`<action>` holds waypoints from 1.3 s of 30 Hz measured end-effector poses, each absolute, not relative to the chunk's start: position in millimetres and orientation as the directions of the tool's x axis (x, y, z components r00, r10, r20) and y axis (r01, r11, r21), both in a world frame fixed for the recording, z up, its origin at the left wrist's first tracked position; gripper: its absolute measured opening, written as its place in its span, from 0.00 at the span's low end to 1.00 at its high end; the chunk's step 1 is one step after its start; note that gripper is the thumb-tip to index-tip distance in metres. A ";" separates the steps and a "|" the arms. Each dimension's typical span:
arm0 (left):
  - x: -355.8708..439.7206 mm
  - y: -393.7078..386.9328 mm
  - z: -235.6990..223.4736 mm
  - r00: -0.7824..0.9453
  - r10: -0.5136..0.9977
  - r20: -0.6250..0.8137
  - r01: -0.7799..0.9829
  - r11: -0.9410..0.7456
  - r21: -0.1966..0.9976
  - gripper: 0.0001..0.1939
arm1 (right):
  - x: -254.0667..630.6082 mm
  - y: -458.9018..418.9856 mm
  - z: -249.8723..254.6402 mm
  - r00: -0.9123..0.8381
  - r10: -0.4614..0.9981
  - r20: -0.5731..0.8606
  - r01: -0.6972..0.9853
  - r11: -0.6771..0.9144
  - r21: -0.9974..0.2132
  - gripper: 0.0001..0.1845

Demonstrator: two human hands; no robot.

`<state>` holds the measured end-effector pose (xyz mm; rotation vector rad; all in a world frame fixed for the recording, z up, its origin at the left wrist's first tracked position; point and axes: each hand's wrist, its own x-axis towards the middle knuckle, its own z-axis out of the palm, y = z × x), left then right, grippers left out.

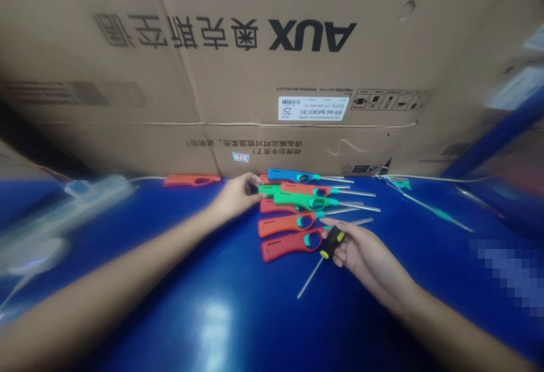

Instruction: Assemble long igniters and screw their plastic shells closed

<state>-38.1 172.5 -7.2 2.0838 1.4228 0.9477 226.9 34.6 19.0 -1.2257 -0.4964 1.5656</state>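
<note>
Screwdriver [334, 240] sits gripped in right hand [364, 246], green lighter [268, 190] pinched in left hand [238, 194].

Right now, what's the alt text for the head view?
The right hand holds a screwdriver by a pile of lighters on a blue table; the left hand is at a green lighter on the pile's left. Behind stands cardboard with inverted AUX lettering.

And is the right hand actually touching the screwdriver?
Touching: the head view shows the right hand gripping the screwdriver by its black-and-yellow handle, with no gap between them.
</note>
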 end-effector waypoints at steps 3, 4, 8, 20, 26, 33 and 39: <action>-40.9 170.5 -10.9 0.264 0.909 0.321 0.597 -0.416 0.686 0.16 | 230.3 38.0 10.7 0.051 0.874 -0.483 -0.474 -0.404 -0.782 0.18; -42.0 169.4 -11.7 0.279 0.902 0.330 0.589 -0.432 0.683 0.14 | 231.8 39.3 7.3 0.047 0.870 -0.491 -0.477 -0.412 -0.776 0.18; -45.0 166.6 -13.7 0.320 0.866 0.385 0.555 -0.501 0.664 0.14 | 237.8 41.8 -2.7 0.035 0.882 -0.470 -0.463 -0.402 -0.790 0.20; -45.9 169.5 -0.2 0.543 0.779 0.314 0.592 -0.620 0.514 0.20 | 221.9 27.0 12.7 -0.141 0.881 -0.451 -0.154 -0.470 -0.869 0.18; -52.1 173.2 19.3 0.541 0.741 0.397 0.623 -0.671 0.401 0.19 | 217.0 20.6 31.1 -0.259 0.897 -0.357 0.243 -0.297 -0.923 0.14; -71.3 151.1 57.3 0.368 0.823 0.433 0.510 -0.568 0.646 0.25 | 225.3 10.8 40.8 -0.291 0.956 -0.029 0.721 0.199 -0.664 0.10; -66.6 76.0 67.6 0.302 0.945 0.128 0.298 -0.221 0.928 0.29 | 221.7 21.2 20.6 -0.375 0.924 0.079 0.900 0.383 -0.208 0.22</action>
